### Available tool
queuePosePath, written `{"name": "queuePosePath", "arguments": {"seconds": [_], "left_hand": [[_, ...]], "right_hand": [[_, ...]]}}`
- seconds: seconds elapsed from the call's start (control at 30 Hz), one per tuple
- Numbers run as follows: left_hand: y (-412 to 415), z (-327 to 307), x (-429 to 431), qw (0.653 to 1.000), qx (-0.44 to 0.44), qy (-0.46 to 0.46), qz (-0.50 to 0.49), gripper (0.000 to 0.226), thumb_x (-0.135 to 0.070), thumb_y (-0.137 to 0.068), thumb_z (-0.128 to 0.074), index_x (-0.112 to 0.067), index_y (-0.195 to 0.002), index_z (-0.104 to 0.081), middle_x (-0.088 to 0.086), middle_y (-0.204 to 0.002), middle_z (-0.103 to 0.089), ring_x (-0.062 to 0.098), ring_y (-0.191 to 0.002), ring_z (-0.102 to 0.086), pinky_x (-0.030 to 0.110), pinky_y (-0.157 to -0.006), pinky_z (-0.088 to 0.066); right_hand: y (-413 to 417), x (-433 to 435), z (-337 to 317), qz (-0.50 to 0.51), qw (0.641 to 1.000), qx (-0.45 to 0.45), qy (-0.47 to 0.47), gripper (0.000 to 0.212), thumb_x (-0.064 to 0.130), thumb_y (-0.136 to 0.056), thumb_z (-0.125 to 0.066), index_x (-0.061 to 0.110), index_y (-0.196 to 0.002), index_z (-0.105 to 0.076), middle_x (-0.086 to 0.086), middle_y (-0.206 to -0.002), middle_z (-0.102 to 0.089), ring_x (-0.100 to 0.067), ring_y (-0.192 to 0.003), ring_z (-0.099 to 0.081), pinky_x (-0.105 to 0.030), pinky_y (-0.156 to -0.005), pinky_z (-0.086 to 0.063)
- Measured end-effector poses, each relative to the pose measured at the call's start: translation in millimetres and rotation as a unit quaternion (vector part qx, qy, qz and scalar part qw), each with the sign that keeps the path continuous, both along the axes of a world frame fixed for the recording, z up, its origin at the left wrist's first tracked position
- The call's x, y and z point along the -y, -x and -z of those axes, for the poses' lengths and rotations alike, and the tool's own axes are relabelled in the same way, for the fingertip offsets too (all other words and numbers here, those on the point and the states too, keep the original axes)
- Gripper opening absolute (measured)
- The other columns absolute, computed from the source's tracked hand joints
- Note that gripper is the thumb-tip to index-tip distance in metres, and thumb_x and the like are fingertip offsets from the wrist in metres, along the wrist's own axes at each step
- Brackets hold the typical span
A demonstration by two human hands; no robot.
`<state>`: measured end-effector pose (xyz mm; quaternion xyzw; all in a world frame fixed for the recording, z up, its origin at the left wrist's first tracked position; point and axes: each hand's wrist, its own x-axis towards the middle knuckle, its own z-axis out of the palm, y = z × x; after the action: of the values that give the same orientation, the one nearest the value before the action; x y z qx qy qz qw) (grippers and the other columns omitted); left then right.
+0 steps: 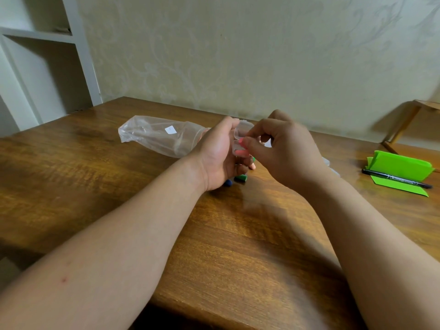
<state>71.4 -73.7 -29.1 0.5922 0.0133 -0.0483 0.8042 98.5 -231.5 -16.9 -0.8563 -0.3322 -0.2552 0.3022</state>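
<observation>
Wooden table [95,186], left hand [217,152] gripping clear case [243,127], right hand [285,151] pinching pink piece [240,140]

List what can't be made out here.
Clear case, head view: left hand and right hand cover most of it.
Pink piece, head view: right hand hides its shape.
Blue piece and green piece, head view: mostly under left hand.
Marker print, head view: too small.

Soft even light (edges bowed), tabletop [250,210] glare.
</observation>
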Motion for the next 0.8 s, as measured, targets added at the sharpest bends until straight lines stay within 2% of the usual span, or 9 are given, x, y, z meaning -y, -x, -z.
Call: {"name": "queuePosePath", "arguments": {"seconds": [0.13,0.27,0.4,0.5,0.57,0.63,0.73,0.8], "left_hand": [[2,-2,2,1.000,-0.004,-0.008,-0.005,0.047,-0.048,-0.112,-0.033,-0.013,-0.111,-0.064,0.000,-0.059,-0.053,0.019,-0.055,-0.052,0.031,-0.055,-0.041],[1,-1,0,1.000,-0.012,0.003,-0.008,0.053,-0.050,-0.110,-0.035,-0.008,-0.123,-0.066,0.007,-0.072,-0.056,0.021,-0.061,-0.055,0.032,-0.052,-0.044],[1,-1,0,1.000,-0.009,0.018,-0.001,0.063,-0.050,-0.109,-0.034,-0.003,-0.141,-0.063,0.013,-0.089,-0.060,0.026,-0.072,-0.054,0.030,-0.052,-0.046],[3,-4,1,0.999,0.006,0.025,0.028,0.051,-0.045,-0.109,-0.031,-0.014,-0.129,-0.066,0.011,-0.087,-0.054,0.025,-0.070,-0.048,0.027,-0.050,-0.045],[3,-5,1,0.998,0.014,0.036,0.039,0.050,-0.046,-0.109,-0.030,-0.016,-0.126,-0.066,0.012,-0.088,-0.052,0.026,-0.070,-0.047,0.027,-0.049,-0.045],[2,-4,-1,0.998,0.006,0.059,0.036,0.057,-0.051,-0.111,-0.029,-0.012,-0.129,-0.066,0.011,-0.085,-0.053,0.025,-0.067,-0.050,0.029,-0.050,-0.045],[1,-4,-6,0.995,-0.009,0.100,0.014,0.071,-0.056,-0.112,-0.030,0.000,-0.139,-0.064,0.007,-0.076,-0.057,0.019,-0.062,-0.053,0.032,-0.056,-0.044],[4,-6,-9,0.992,-0.007,0.123,0.009,0.069,-0.055,-0.113,-0.030,0.001,-0.138,-0.063,0.005,-0.069,-0.061,0.017,-0.060,-0.056,0.031,-0.061,-0.045]], "right_hand": [[3,0,-3,-0.001,0.998,0.007,0.057,0.017,0.043,-0.094,-0.076,0.026,-0.094,-0.079,0.007,-0.096,-0.057,-0.010,-0.080,-0.057,-0.029,-0.065,-0.038],[1,-1,-2,0.003,1.000,0.011,0.005,0.016,0.038,-0.099,-0.071,0.025,-0.094,-0.078,0.010,-0.091,-0.057,0.000,-0.075,-0.054,-0.017,-0.063,-0.033],[-2,0,-3,0.033,0.997,-0.025,-0.066,0.014,0.032,-0.103,-0.063,0.023,-0.106,-0.073,0.009,-0.096,-0.062,0.000,-0.081,-0.056,-0.021,-0.067,-0.041],[-3,0,-1,0.029,0.994,-0.082,-0.064,0.026,0.036,-0.107,-0.055,0.027,-0.126,-0.070,0.008,-0.114,-0.063,0.000,-0.095,-0.058,-0.009,-0.081,-0.044],[-2,-1,0,0.003,0.992,-0.101,-0.071,0.028,0.040,-0.108,-0.051,0.031,-0.124,-0.071,0.009,-0.116,-0.065,-0.003,-0.104,-0.060,-0.025,-0.091,-0.049],[0,-1,0,-0.014,0.991,-0.105,-0.084,0.028,0.042,-0.108,-0.050,0.032,-0.116,-0.075,0.011,-0.112,-0.066,-0.005,-0.107,-0.062,-0.035,-0.092,-0.051],[4,-3,-2,-0.039,0.990,-0.100,-0.091,0.025,0.043,-0.106,-0.056,0.030,-0.108,-0.077,0.013,-0.108,-0.067,-0.006,-0.107,-0.063,-0.039,-0.093,-0.052],[7,-4,-1,-0.052,0.992,-0.097,-0.061,0.020,0.048,-0.101,-0.064,0.034,-0.108,-0.076,0.017,-0.109,-0.066,-0.006,-0.111,-0.060,-0.032,-0.093,-0.050]]}}
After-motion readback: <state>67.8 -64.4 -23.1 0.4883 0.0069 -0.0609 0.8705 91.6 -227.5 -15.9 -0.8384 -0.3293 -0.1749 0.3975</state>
